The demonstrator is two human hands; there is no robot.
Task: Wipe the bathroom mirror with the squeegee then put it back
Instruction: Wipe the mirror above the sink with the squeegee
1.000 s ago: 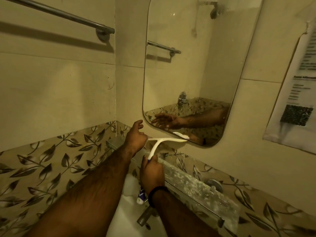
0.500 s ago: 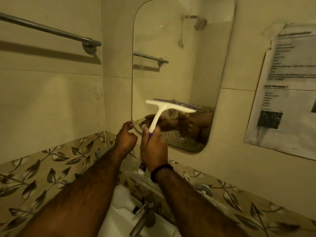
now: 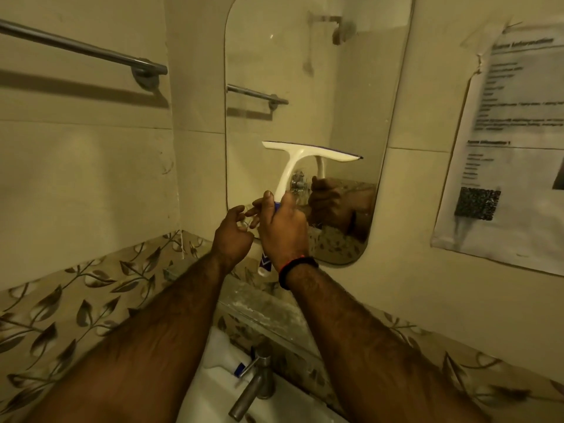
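Tiled corner: mirror (image 3: 317,87) beside towel rail (image 3: 82,53); basin (image 3: 210,395) holds a bottle (image 3: 222,352), apparently. Right hand (image 3: 283,227) grips squeegee (image 3: 305,154); left hand (image 3: 232,236) fingers loosely curled, empty.

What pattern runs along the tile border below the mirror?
Brown leafy vines on the tile border, clearest in the head view.

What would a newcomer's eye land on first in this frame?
Most likely the white squeegee, held up in front of the mirror at centre by the right hand gripping its handle; whether the blade touches the glass is unclear. The left hand hovers open just beside it. Next, the printed notice taped to the wall at right and the towel rail at upper left.
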